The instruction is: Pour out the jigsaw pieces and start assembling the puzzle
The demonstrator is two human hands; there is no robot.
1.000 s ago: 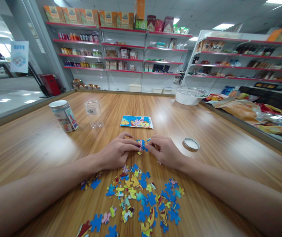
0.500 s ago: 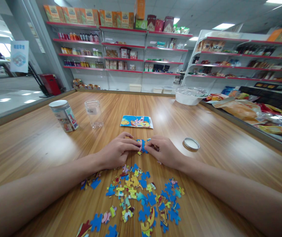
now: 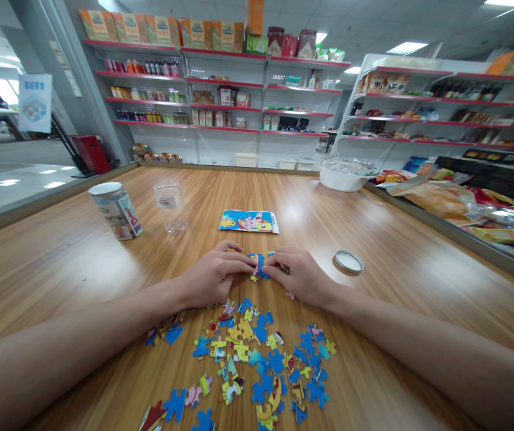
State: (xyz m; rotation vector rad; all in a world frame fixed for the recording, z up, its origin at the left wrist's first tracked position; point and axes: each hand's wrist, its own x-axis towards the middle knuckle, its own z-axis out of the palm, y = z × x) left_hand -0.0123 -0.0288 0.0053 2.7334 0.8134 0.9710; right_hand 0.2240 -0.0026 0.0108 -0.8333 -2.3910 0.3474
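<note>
A small cluster of joined jigsaw puzzle pieces, blue, pink and yellow, lies on the wooden table between my hands. From the left, my left hand grips its edge with the index finger and thumb; the other fingers curve over the table. My right hand pinches the cluster's right side, fingertips pressed down on a blue piece. Part of the cluster is hidden under the fingers. Closer to me, many loose puzzle pieces are scattered in blue, yellow and pink. Beyond my hands lies a cartoon picture card.
At the left stand a printed jar with a lid and a clear, uncovered jar. A round lid lies to the right. A white basin is at the back right, near packaged goods. Stocked shelves rise behind.
</note>
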